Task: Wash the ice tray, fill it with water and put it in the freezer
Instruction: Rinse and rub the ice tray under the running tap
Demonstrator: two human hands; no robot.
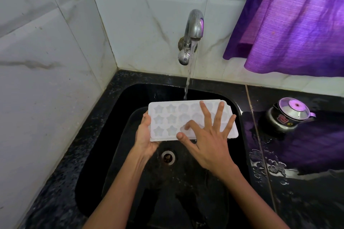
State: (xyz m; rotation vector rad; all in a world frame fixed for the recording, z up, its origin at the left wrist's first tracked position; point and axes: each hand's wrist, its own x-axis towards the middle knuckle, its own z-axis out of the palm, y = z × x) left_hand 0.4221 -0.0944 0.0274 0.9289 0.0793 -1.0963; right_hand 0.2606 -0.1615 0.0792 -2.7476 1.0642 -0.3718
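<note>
- The tray [167, 122], white with star-shaped cells, is held over the black sink [119, 135], cells facing up, roughly level; it hangs above the drain [168, 157], clear of the sink floor
- The left hand [144, 135] holds the tray's left end; its grip is closed round that edge, thumb on the rim, fingers hidden underneath
- The right hand [206, 135] lies on top of the tray's right half; its grip is spread wide, fingers straight and fanned over the cells, the index finger bent with its tip in a cell, thumb at the near rim
- The tap [193, 28] on the tiled wall is running; its stream [188, 80] falls to the tray's far edge, near the middle of that side
- On the dark wet bench [297, 182] to the right of the sink stands a small pot [290, 115] with a shiny lid, well apart from the tray
- A purple curtain [297, 24] hangs at the upper right, above the bench
</note>
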